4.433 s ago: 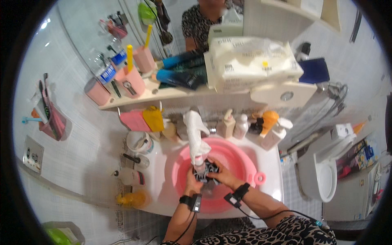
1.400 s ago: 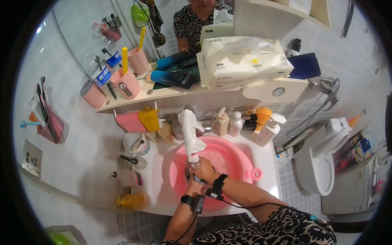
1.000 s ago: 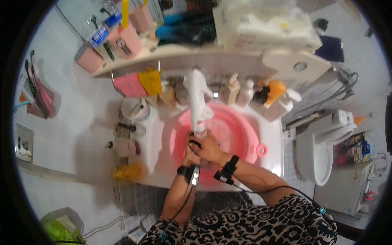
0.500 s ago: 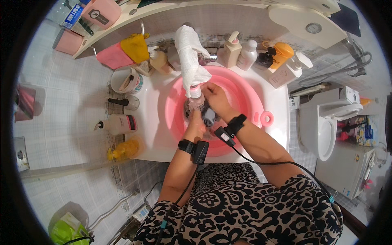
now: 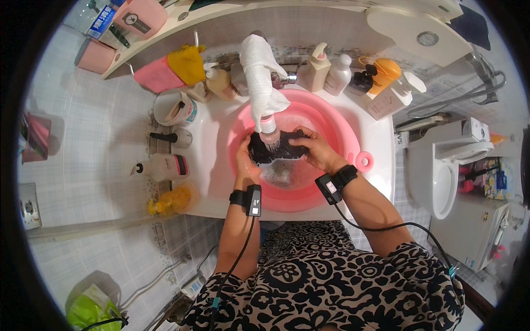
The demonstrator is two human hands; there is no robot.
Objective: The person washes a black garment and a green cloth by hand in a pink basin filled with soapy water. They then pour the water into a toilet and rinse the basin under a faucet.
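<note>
A wet black cloth point(image 5: 279, 150) is stretched sideways between my two hands, over a pink basin point(image 5: 343, 128). My left hand point(image 5: 244, 157) is closed on its left end, and my right hand point(image 5: 318, 149) grips the right end with the thumb on top. Water streams onto the cloth from a clear-and-pink tap nozzle point(image 5: 269, 131) just above it. A white cloth point(image 5: 258, 80) is draped over the tap. Below my hands, the basin holds sudsy water point(image 5: 284, 175). What kind of garment or rag the black cloth is, I cannot make out.
The basin sits in a white sink point(image 5: 378, 149). Pump bottles, including a cream one point(image 5: 318, 71), line the back edge. A white tub point(image 5: 171, 110) and a yellow bottle point(image 5: 172, 199) stand at the left. Cables run from both wrist straps. A toilet point(image 5: 444, 171) is at the right.
My hands have moved apart, and the black cloth is now raised and spread between them under the stream. Before, they were close together low in the basin.
</note>
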